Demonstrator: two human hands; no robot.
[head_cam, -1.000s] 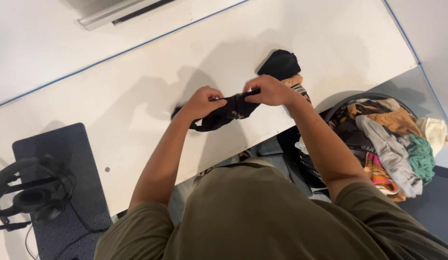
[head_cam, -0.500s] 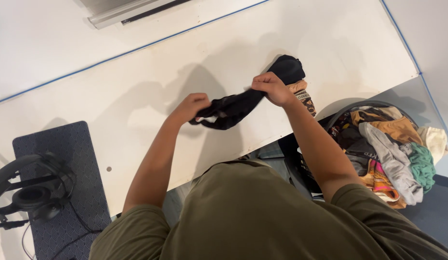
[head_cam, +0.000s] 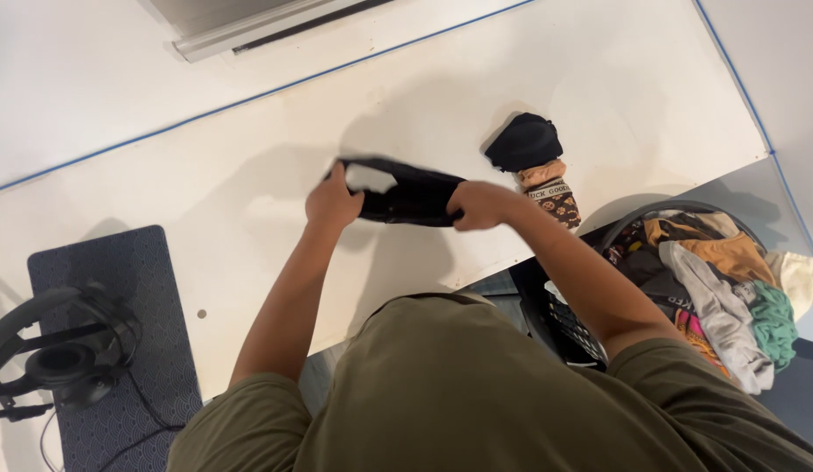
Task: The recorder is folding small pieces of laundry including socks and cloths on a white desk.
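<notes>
The white table [head_cam: 249, 227] takes most of the view, with a blue tape line along its far edge. At its right end, below the edge, stands a dark laundry basket [head_cam: 638, 217] full of mixed clothes in grey, green, orange and cream. At the left lies a dark patterned mat [head_cam: 109, 367] with black headphones [head_cam: 52, 358] on it.

Near the basket side of the table is a small stack of folded garments [head_cam: 537, 166]: a black one on top, then a tan one and a patterned one under it.

The black garment [head_cam: 411, 197] is in the middle of the table, held between both hands. Half a second ago it hung twisted and slack, with the right hand lifted close to the stack. Now the cloth is pulled out flatter and lower over the table, with an opening visible near its left end, and both hands have come nearer to the person. It looks like the piece is being opened and straightened.

The left hand [head_cam: 332, 203] is closed on the left end of the garment. The right hand [head_cam: 478, 205] is closed on the right end.
</notes>
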